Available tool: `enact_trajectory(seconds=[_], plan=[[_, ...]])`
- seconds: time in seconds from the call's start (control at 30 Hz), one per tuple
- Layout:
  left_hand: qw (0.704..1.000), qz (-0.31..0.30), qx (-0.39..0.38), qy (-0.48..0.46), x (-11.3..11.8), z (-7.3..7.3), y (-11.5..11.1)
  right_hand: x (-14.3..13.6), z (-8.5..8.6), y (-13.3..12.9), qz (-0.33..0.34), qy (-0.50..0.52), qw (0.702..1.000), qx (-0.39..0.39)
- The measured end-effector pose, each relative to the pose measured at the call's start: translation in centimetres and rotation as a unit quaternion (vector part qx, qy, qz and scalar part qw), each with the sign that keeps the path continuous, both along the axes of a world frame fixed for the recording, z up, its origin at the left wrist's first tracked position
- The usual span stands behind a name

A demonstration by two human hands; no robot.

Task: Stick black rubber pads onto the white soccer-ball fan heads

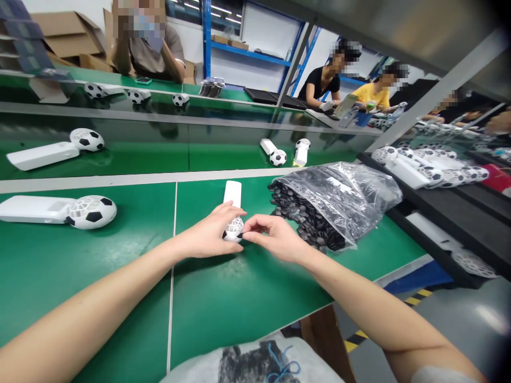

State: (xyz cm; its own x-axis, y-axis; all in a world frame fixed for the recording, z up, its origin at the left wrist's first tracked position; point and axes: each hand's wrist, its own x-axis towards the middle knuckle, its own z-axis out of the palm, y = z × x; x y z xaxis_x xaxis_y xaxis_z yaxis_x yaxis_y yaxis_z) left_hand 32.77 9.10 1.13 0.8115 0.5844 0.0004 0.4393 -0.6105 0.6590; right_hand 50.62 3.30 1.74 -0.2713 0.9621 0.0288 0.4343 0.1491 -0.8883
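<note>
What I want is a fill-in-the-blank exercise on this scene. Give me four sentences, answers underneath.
1. The left grip is around the round end of the white device, and the ______ grip is nearer the plastic bag.
2. The small pieces at the bag's mouth are coloured ______.
3. The near tabletop is coloured ______.
4. On that tabletop, left of both arms' grips, the number of other ball-ended devices is ______.

Missing words: right; black; green; one.
</note>
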Motion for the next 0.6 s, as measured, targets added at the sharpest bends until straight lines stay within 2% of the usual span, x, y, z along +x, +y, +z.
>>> enact_trajectory(seconds=[0.17,0.43,0.6], plan=[[1.000,0.024,0.001,-0.019,0.4,0.0,-0.3,0.1,-1.0,0.7,-0.005,-0.003,1.000,0.021],[0.997,0.063,-0.034,-0.033,0.7,0.2,-0.5,0.0,-1.3,2.0,0.029,0.070,0.995,-0.058],[0.993,0.067,-0.078,-0.051,0.6,0.5,-0.4,-0.4,-1.5,2.2,0.009,0.067,0.995,-0.071]])
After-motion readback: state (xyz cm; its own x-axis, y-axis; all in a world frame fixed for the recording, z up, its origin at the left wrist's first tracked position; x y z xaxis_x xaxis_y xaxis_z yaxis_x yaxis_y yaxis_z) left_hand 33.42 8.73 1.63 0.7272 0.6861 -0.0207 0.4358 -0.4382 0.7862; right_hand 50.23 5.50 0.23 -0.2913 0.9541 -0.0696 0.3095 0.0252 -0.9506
